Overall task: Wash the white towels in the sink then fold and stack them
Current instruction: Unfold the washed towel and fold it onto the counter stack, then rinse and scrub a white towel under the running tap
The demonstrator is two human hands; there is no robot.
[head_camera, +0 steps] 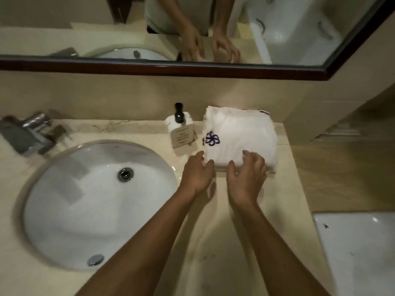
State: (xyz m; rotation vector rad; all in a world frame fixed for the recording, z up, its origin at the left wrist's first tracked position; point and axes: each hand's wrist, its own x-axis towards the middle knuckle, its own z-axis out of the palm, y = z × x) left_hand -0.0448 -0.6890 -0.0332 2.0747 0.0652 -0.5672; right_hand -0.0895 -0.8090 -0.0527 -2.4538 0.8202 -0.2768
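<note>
A stack of folded white towels (240, 133) with a dark blue flower emblem lies on the beige counter, right of the sink. My left hand (197, 173) touches the stack's near left corner with relaxed fingers. My right hand (248, 174) rests at the stack's near edge, its fingers curved over the top towel and thumb low at the front; whether it pinches the cloth is unclear. The round white sink (70, 208) at the left holds no towel.
A white soap dispenser (181, 130) with a black pump stands just left of the towels. The chrome faucet (32, 131) is at the far left. A framed mirror (192, 65) runs along the wall. A white fixture (359, 248) sits at the lower right.
</note>
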